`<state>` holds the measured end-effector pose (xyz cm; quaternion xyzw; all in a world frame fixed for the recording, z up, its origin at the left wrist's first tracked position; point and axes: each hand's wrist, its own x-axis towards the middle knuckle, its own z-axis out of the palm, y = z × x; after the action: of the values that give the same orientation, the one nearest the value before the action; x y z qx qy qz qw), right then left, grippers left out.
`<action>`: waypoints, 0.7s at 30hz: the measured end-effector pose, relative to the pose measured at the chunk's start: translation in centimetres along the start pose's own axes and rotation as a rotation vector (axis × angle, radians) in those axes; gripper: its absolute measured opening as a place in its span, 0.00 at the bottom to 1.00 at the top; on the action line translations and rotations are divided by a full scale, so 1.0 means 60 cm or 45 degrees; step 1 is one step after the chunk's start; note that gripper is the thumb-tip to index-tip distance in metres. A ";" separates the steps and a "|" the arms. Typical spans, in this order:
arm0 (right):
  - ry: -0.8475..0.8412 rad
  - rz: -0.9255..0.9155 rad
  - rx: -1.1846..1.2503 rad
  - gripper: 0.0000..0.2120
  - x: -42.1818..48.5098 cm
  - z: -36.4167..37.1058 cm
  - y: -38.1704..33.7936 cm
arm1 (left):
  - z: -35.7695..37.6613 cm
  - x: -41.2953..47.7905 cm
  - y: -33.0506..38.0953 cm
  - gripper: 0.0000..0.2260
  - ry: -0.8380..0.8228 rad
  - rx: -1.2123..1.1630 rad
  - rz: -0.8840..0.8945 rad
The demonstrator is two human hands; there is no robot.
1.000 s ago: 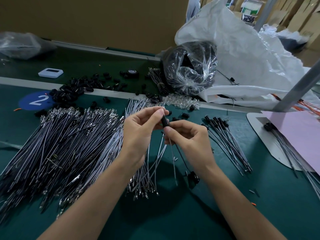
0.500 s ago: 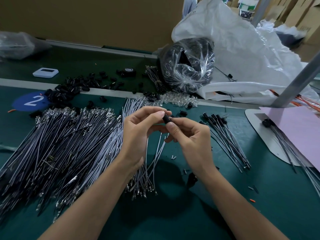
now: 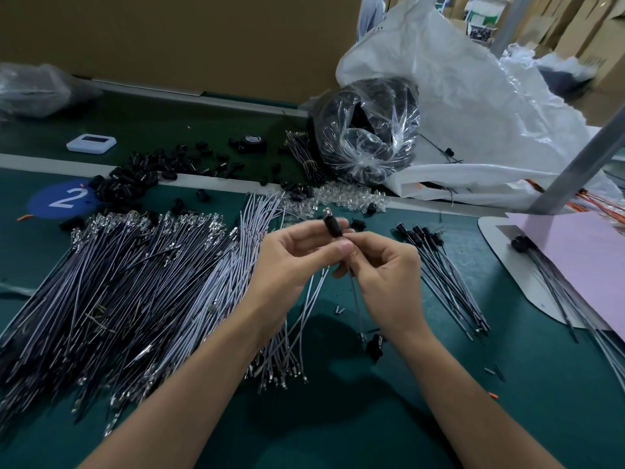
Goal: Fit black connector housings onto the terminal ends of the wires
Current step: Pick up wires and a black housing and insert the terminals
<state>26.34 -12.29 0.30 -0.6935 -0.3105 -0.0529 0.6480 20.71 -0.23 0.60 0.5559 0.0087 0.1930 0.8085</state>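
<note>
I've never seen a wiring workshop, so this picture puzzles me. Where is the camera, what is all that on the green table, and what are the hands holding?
No machine here: a person works bare-handed, and the camera sits on their head, looking down. On the green table lies a big heap of wires with metal terminal ends, loose black housings behind it, and a smaller bundle of finished wires on the right. The left hand pinches one black connector housing; the right hand pinches a thin wire just below it, seemingly feeding it in.

left hand [image 3: 291, 262] pinches black housing [image 3: 332, 226] | right hand [image 3: 385, 275] pinches wire [image 3: 355, 299]
</note>
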 end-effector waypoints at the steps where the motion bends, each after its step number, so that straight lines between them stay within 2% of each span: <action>1: 0.006 -0.006 -0.011 0.06 0.000 0.000 0.000 | 0.001 0.000 -0.002 0.15 0.003 0.013 0.013; 6: -0.021 -0.005 0.036 0.03 -0.006 0.008 -0.001 | 0.000 -0.002 0.001 0.10 0.083 -0.121 0.062; 10: -0.030 -0.028 0.067 0.03 -0.008 0.010 -0.001 | 0.006 -0.004 0.010 0.09 0.085 -0.113 0.141; 14: -0.043 -0.089 0.059 0.02 -0.011 0.014 -0.004 | 0.005 -0.006 0.016 0.09 0.116 -0.094 0.224; 21: -0.065 -0.091 0.072 0.04 -0.019 0.023 -0.002 | 0.000 -0.007 0.015 0.10 0.154 -0.160 0.207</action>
<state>24.92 -11.45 -0.38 -0.6647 -0.3527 -0.0495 0.6568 20.08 -0.11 1.33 0.4904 0.0002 0.2911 0.8214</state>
